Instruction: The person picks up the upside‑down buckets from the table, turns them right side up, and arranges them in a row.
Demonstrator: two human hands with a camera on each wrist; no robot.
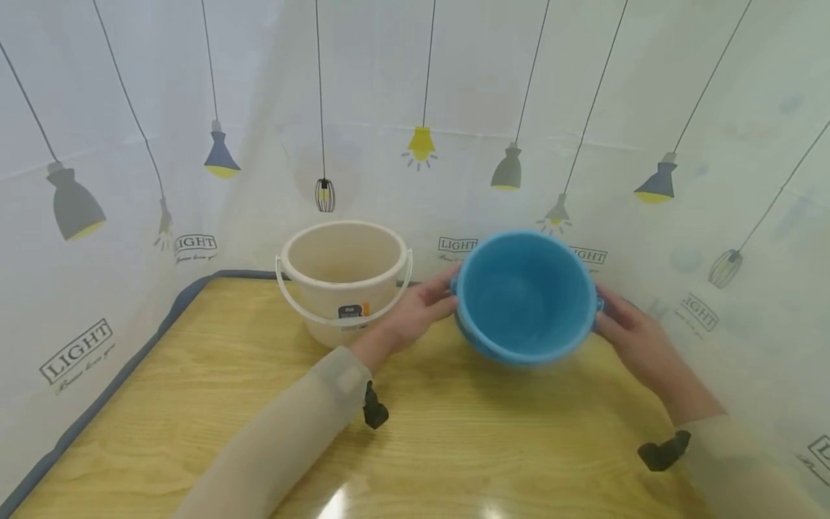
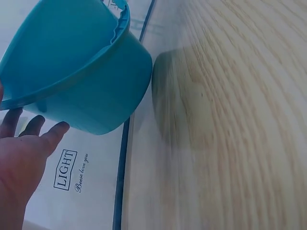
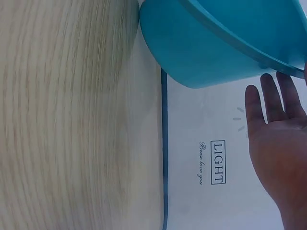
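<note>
Both hands hold a blue bucket (image 1: 527, 303) by opposite sides of its rim, its mouth tipped toward the head camera. On its left side, the left hand (image 1: 418, 308) grips the rim with the fingers beneath it. Across from it, the right hand (image 1: 638, 342) pinches the other side at a small lug. In the left wrist view, a ridged grip lies along the bucket's (image 2: 108, 79) rim, and the left fingertips (image 2: 58, 128) show below the rim. The right fingers (image 3: 271, 98) reach under the rim in the right wrist view. Whether the base touches the table cannot be told.
Left of the blue bucket, a cream bucket (image 1: 324, 292) with a white handle (image 1: 311, 315) hanging over its front stands upright on the wooden table (image 1: 415, 432). Pale sheeting (image 1: 363, 86) printed with hanging lamps surrounds the table at the back and sides.
</note>
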